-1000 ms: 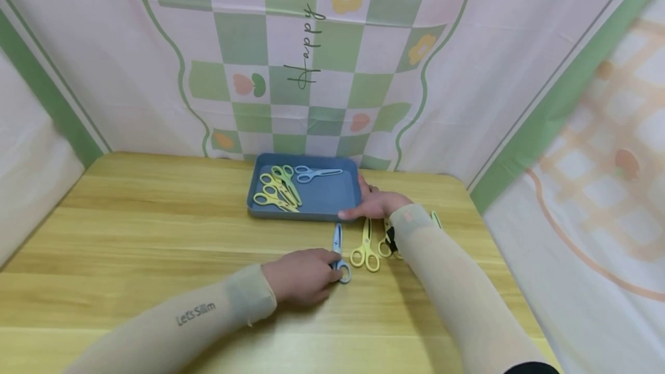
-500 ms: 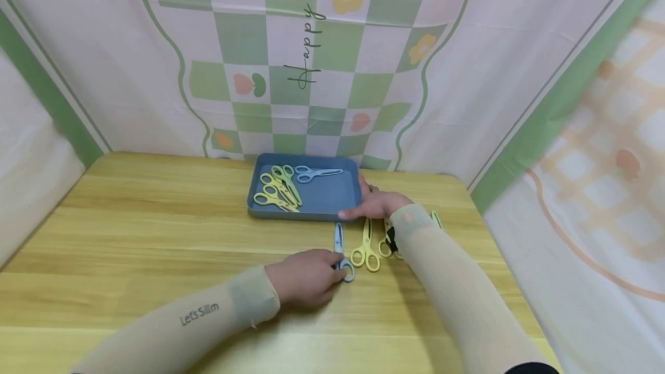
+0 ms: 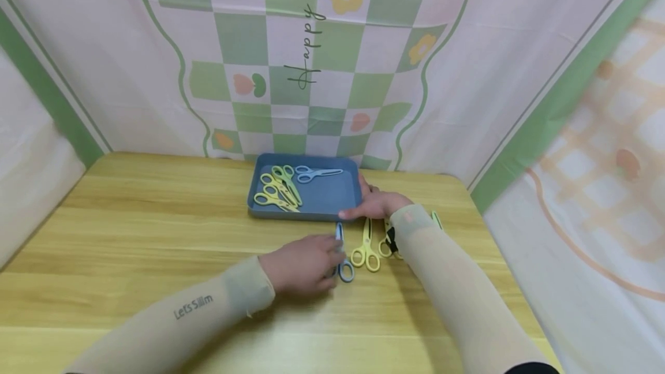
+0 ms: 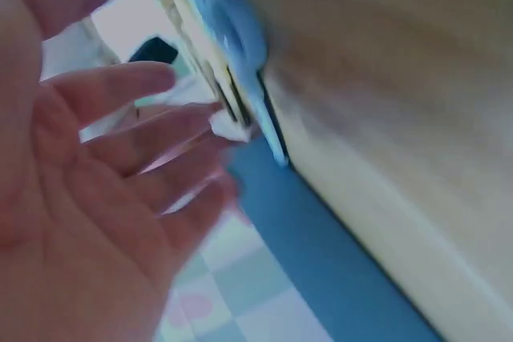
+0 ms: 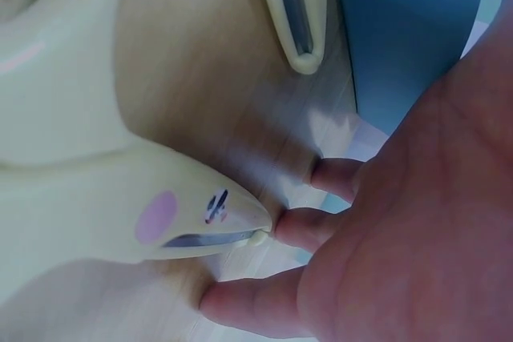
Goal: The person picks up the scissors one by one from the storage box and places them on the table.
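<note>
My left hand (image 3: 306, 264) hovers beside blue scissors (image 3: 346, 271) that lie on the table, blades toward the tray. In the left wrist view its fingers are spread loosely, apart from the same blue scissors (image 4: 240, 34), with nothing in the palm. My right hand (image 3: 375, 204) rests at the right front corner of a blue tray (image 3: 291, 216), thumb along the front rim. From the right wrist, its straight fingers (image 5: 256, 302) reach down to the table close to the tip of pale yellow scissors (image 5: 184, 198). Inside the tray lie green scissors (image 3: 287, 178), blue scissors (image 3: 312, 175) and two yellow pairs.
Right of the blue scissors stand yellow-handled scissors (image 3: 366, 255) on the table. Another yellow pair (image 3: 385, 247) and a green pair (image 3: 436, 219) are partly hidden by my right forearm. A patterned cloth (image 3: 291, 126) hangs behind the wooden table (image 3: 171, 218).
My left hand has let go of the blue scissors, which shifted slightly right beforehand. It has drawn a little up and left with loosened fingers. My right hand and the tray stay put.
</note>
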`<action>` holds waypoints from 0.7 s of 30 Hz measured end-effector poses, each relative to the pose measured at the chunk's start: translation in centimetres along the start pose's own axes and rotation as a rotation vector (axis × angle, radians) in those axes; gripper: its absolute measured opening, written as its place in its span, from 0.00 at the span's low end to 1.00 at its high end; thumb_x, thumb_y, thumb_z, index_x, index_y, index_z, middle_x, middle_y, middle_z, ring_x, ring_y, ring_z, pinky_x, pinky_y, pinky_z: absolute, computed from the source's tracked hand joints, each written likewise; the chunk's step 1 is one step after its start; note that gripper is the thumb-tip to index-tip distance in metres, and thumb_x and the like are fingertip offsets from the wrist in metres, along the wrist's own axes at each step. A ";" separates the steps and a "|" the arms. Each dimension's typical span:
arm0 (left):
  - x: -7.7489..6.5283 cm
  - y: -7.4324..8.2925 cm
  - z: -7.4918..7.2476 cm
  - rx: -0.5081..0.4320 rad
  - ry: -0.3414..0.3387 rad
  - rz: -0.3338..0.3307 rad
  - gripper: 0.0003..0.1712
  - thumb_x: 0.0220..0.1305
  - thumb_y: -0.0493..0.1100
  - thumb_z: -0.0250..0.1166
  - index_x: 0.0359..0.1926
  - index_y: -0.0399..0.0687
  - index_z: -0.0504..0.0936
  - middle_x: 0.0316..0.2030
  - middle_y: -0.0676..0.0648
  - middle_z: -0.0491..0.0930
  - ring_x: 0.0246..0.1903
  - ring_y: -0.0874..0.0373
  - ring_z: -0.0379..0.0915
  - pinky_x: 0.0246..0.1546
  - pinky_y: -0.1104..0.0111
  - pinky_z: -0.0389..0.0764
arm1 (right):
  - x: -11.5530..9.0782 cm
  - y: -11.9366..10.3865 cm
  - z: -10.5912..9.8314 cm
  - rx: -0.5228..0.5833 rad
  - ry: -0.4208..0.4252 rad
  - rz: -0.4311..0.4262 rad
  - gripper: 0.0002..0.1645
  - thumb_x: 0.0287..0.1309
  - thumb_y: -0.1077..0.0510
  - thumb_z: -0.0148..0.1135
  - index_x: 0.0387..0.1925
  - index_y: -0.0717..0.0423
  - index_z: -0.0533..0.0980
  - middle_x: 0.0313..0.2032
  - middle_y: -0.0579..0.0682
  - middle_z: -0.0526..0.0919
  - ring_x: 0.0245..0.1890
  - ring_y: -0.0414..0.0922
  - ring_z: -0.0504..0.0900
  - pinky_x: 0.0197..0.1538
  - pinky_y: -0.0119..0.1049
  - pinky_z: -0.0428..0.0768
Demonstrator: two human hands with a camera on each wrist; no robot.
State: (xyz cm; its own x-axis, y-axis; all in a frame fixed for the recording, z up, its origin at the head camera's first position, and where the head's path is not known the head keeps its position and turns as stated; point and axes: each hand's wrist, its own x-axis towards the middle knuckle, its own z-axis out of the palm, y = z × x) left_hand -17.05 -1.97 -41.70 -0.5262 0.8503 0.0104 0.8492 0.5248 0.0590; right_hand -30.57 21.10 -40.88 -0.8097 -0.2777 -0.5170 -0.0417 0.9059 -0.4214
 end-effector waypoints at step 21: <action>4.5 -13.4 -5.4 -0.192 -0.337 -0.507 0.56 0.67 0.79 0.33 0.80 0.45 0.39 0.78 0.45 0.34 0.76 0.49 0.24 0.72 0.51 0.31 | 1.0 0.5 -0.1 0.034 -0.043 0.025 0.86 0.39 0.17 0.65 0.73 0.41 0.14 0.77 0.62 0.27 0.76 0.56 0.33 0.72 0.54 0.46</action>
State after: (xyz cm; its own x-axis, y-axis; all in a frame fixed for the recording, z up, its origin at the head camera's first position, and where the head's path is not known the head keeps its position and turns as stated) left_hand -31.06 -5.41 -37.02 -0.7912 0.4806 -0.3782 0.4591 0.8753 0.1521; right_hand -31.47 21.30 -41.58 -0.7844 -0.2688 -0.5590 -0.0011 0.9018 -0.4321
